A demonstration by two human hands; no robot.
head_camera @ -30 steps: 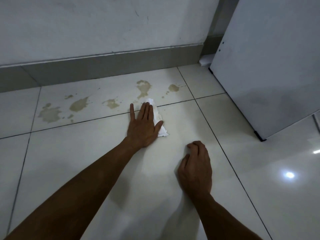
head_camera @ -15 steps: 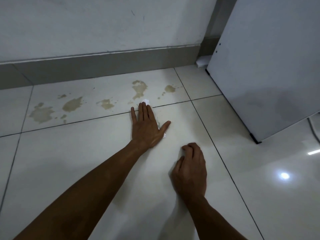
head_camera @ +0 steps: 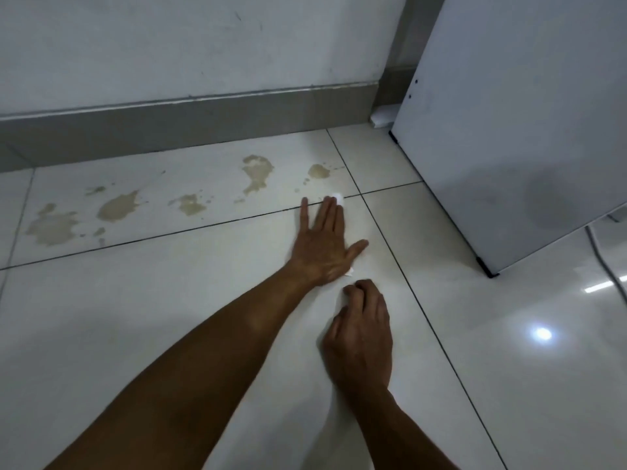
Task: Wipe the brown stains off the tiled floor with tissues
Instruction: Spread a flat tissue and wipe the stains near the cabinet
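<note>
At the far left, a group of irregular brown stains (head_camera: 51,225) lies on the glossy white tiled floor (head_camera: 169,317), and further patches (head_camera: 117,206) (head_camera: 191,204) (head_camera: 256,171) (head_camera: 318,171) run rightward along the same tile row, just below the grey skirting board (head_camera: 186,120) of the white wall (head_camera: 169,45). None of these patches appears wiped, so the step in hand is judged to be the opening of the wiping pass. Right of centre, the left hand (head_camera: 322,245) rests flat on the floor, fingers straight and close together with the little finger and thumb spread out, pressing down a white tissue (head_camera: 337,198). Only a small far edge of the tissue shows beyond the fingertips and a corner near the wrist; it sits on the dark grout line, just near-right of the nearest stain. The right hand (head_camera: 361,330) braces on the floor just near the left hand, fingers curled under; whether it holds anything cannot be told. At the far right stands a white flat panel (head_camera: 526,130). The next move calls for sliding the pressed tissue away and leftward onto the stains under steady downward pressure.
</note>
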